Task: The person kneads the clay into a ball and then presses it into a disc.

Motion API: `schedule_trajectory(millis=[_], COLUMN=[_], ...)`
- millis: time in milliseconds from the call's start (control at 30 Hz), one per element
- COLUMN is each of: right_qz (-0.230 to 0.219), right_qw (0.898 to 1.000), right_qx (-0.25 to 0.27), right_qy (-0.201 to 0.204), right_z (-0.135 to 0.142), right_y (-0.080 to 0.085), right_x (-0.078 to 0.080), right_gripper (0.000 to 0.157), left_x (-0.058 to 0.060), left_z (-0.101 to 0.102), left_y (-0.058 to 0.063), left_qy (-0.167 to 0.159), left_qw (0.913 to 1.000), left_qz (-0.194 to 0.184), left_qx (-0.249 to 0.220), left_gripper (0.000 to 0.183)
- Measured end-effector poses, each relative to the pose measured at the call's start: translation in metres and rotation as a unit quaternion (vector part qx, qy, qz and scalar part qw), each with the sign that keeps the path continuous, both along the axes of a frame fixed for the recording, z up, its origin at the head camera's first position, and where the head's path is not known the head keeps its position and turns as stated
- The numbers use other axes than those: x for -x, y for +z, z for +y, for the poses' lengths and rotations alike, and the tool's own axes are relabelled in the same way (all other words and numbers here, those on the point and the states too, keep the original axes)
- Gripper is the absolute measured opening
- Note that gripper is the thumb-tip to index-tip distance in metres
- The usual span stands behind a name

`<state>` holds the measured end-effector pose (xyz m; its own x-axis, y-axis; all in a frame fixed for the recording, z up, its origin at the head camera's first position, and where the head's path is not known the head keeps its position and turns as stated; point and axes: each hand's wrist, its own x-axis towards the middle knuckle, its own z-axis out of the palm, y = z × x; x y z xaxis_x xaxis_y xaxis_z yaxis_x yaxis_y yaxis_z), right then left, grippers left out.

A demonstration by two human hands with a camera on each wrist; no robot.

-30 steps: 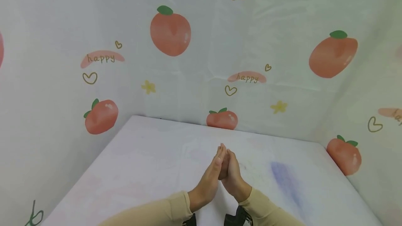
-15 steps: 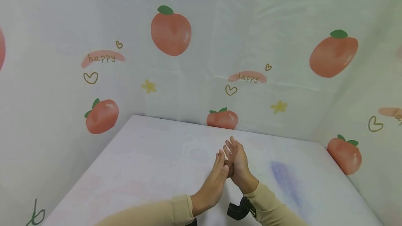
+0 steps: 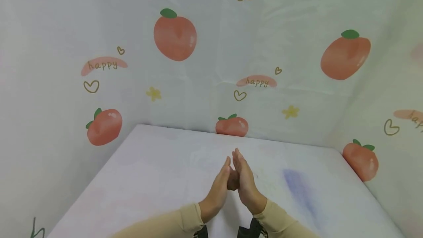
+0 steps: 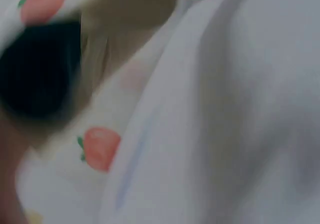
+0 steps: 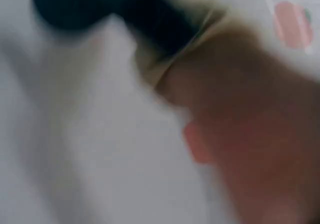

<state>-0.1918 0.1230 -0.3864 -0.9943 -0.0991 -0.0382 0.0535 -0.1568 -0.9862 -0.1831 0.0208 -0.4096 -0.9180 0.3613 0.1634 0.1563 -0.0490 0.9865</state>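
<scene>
Between my two palms, in the head view, sits a rounded brown lump that looks like modelling clay. My left hand presses it from the left with straight fingers. From the other side my right hand lies flat against it, its fingers also straight and pointing up and away. Both palms hide most of the lump, and the hands are held above the white table. A blurred hand fills the right side of the right wrist view; neither wrist view shows the lump.
Behind and beside the table hangs a white curtain printed with red fruit, hearts and the word "happy". A bluish streak marks the tabletop right of the hands. Black wrist devices sit under both cuffs.
My palms slide against each other: the right hand reached farther forward half a second ago and has since come back toward the left. The brown lump stays between them. The head view has shifted slightly.
</scene>
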Motion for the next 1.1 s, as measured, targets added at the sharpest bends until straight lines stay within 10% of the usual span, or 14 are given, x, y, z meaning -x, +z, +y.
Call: schedule_trajectory(millis=[133,367,633,933,1100], right_qz=[-0.029,-0.04,-0.011,-0.035,-0.037], right_qw=[0.999,0.997,1.0,0.996,0.998], right_qx=[-0.024,0.001,0.023,-0.008,-0.014], right_qy=[-0.008,0.066,0.0,0.086,0.049], right_z=[-0.003,-0.015,0.006,-0.006,0.001], right_y=[-0.007,-0.006,0.004,-0.002,0.002], right_x=[0.001,-0.019,0.004,-0.016,-0.007], right_gripper=[0.064,0.065,0.062,0.064,0.068], left_x=[-0.004,0.021,-0.011,0.013,-0.003], left_z=[0.001,-0.007,0.004,-0.004,-0.001], left_y=[0.006,0.003,0.012,0.008,0.004], left_qy=[-0.011,0.075,-0.005,0.048,0.014], left_qw=[0.9998,0.9947,1.0,0.9985,0.9994], left_qz=[0.008,-0.061,-0.008,-0.024,0.026], left_qx=[-0.016,-0.034,-0.002,-0.007,0.018], left_gripper=[0.059,0.064,0.062,0.061,0.058])
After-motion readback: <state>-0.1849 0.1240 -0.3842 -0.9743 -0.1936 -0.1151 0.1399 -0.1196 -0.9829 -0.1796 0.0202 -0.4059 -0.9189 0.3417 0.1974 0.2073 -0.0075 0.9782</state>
